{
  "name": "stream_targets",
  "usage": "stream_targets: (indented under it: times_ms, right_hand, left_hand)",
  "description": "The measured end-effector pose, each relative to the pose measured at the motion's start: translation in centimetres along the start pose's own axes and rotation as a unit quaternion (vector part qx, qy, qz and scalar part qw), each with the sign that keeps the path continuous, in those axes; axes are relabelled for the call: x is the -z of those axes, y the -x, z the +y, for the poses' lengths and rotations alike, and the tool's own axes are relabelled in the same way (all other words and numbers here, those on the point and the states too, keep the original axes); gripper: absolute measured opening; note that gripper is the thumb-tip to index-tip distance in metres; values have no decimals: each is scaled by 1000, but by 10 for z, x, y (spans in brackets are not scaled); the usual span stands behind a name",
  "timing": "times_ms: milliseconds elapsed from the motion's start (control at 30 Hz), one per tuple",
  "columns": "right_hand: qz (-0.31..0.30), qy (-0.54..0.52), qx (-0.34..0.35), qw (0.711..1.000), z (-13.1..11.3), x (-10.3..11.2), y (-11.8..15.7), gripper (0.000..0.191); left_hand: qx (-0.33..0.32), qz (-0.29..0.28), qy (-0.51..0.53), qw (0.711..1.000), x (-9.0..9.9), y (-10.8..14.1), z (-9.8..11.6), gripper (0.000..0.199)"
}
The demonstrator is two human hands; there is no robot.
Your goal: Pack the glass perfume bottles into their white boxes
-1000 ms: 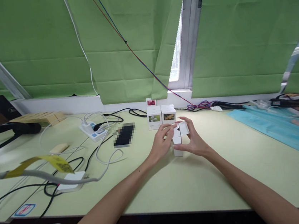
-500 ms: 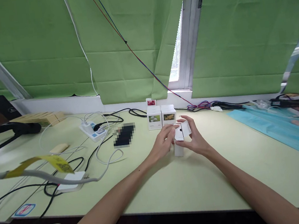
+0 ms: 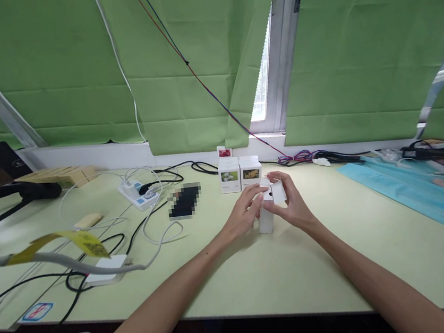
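A small white cardboard box (image 3: 266, 221) stands upright on the table between my hands, its top flaps raised. My left hand (image 3: 243, 210) is closed around the box's left side, fingertips near the top edge. On the other side my right hand (image 3: 292, 204) is closed about the top, its thumb across the front upper edge and its fingers behind the raised right flap (image 3: 278, 192). A dark notch shows in the white top piece. What is inside the box is hidden.
Two white boxes with flower pictures (image 3: 229, 175) stand behind my hands, a smaller one (image 3: 224, 152) behind them. A power strip (image 3: 137, 195), cables and a pixelated dark object (image 3: 185, 201) lie left. Blue sheeting (image 3: 404, 188) with tools covers the right side.
My right thumb has moved up and inward onto the box's front upper edge. The top flaps have shifted slightly, and more of the box front shows. My left hand has barely moved.
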State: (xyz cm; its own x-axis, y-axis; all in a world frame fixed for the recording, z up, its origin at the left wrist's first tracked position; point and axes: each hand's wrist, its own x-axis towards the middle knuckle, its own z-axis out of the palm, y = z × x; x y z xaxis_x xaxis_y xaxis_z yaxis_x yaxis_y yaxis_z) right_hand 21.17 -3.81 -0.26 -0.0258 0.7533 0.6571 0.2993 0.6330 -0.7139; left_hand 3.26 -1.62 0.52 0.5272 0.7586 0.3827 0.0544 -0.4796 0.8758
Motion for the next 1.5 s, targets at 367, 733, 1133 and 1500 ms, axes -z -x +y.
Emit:
stream_targets:
  times_ms: [367,733,1133,1500]
  right_hand:
    - [11,-4,5,1000,-2,1,0,61]
    - [27,16,19,999,-2,1,1,61]
    - [16,35,14,999,2,3,-2,52]
    - [8,87,16,996,1,4,-4,41]
  left_hand:
    - [16,-28,-2,999,0,2,2,53]
    - [4,-27,-21,999,0,2,2,48]
    - [-16,-7,-76,997,-2,4,6,45]
    - [-6,17,-60,998,-2,4,-1,47]
